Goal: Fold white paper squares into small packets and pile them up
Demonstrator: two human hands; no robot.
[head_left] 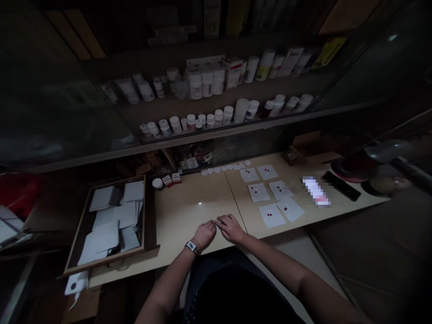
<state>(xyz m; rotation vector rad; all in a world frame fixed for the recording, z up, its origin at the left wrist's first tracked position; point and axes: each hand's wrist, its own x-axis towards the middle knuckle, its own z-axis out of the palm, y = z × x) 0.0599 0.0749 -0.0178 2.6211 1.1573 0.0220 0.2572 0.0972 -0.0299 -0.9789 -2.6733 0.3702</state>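
My left hand (205, 235), with a watch (191, 246) on its wrist, rests at the front edge of the pale tabletop (189, 202). Its fingers are curled in. My right hand (231, 228) meets it fingertip to fingertip, fingers bent and closed. Whatever lies between the fingertips is too small and covered to name. To the right of my hands, several white paper squares (272, 219) lie flat, each bearing a few red and pale pills (269, 215). Toward the back of the table runs a row of small folded paper packets (223, 168).
At left, an open drawer (146, 216) holds stacks of white paper. A white-capped bottle (157, 183) and small boxes (171, 179) stand at the back. On the right are a blurred-out bright item (316, 191), a black phone (342, 186) and a cardboard box (312, 148). Bottles (241, 110) line the shelves above.
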